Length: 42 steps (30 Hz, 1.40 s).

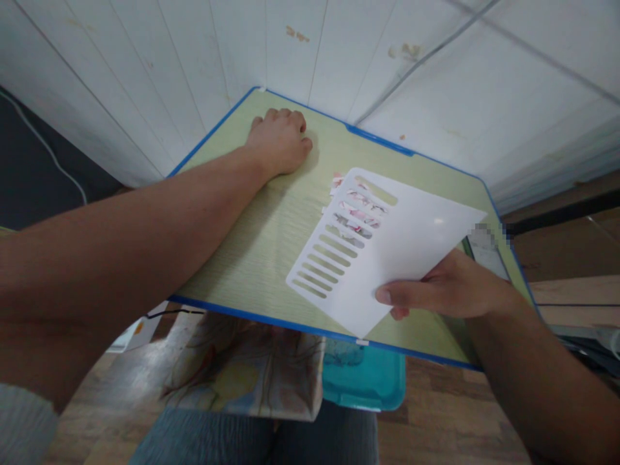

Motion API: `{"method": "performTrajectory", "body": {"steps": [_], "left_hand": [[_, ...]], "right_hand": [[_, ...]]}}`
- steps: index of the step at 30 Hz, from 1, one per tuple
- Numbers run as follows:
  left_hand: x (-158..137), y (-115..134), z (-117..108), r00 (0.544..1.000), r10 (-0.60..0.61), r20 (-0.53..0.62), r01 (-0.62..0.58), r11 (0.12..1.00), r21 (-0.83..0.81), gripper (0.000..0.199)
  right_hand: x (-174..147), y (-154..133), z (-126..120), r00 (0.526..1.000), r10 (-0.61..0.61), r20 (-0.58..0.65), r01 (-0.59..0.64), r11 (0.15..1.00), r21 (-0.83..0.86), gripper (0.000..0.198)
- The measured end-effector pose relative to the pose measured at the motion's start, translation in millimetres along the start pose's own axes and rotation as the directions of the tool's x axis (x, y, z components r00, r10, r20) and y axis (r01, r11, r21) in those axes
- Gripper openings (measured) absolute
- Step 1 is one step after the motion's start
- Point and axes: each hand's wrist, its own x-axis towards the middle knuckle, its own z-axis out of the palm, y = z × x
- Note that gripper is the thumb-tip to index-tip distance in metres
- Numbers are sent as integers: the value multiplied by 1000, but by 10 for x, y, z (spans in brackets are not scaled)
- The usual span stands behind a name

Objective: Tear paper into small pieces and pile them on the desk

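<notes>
With the work seemingly partway, your right hand (438, 287) pinches the white slotted plastic sheet (392, 239) above bunched but loose pink-and-white scraps (357, 214) on the pale-green, blue-edged tabletop (256, 239), while your left hand (278, 141) rests there loosely curled, its palm hidden, any hold impossible to tell.

- The worktop (271, 239) has a pale green, wood-grain surface, and a blue rim (242, 316) goes around it.
- Near the far edge, on the left, the left hand (281, 139) rests with curled fingers.
- Around the middle lie small printed scraps (336, 182), partly hidden.
- Near the right edge there is a flat greyish object (489, 255), unclear.
</notes>
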Motion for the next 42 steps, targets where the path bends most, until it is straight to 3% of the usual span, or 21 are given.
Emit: {"method": "performTrajectory", "body": {"steps": [5,8,9,12,13,14,18,26,42], "left_hand": [[-7,9,-16,999,-28,19,28,1000,4,50],[-12,1,-17,999,-38,17,38,999,-23,50],[-13,-6,-15,999,-40,20,41,998,-40,50],[-7,-35,4,999,-36,27,37,996,-77,51],[-2,-48,15,999,-32,23,34,996,-83,51],[5,-60,26,1000,-26,17,27,996,-88,52],[25,-98,59,1000,-19,8,20,995,-96,56],[-3,-62,24,1000,-22,19,23,997,-76,53],[10,-82,43,999,-29,19,31,991,-132,64]], "right_hand": [[9,-16,8,1000,6,24,-6,1000,-24,28],[53,-30,24,979,-97,-179,84,993,-77,38],[71,-29,27,937,-160,-310,132,985,-110,41],[115,3,22,696,-304,-651,199,952,-231,42],[124,21,17,642,-313,-700,189,949,-251,41],[131,43,12,622,-305,-721,170,951,-256,39],[149,133,-5,654,-257,-712,110,963,-247,33],[199,189,-63,639,-283,-715,82,950,-302,40],[210,163,-77,668,-281,-689,51,941,-334,45]]}}
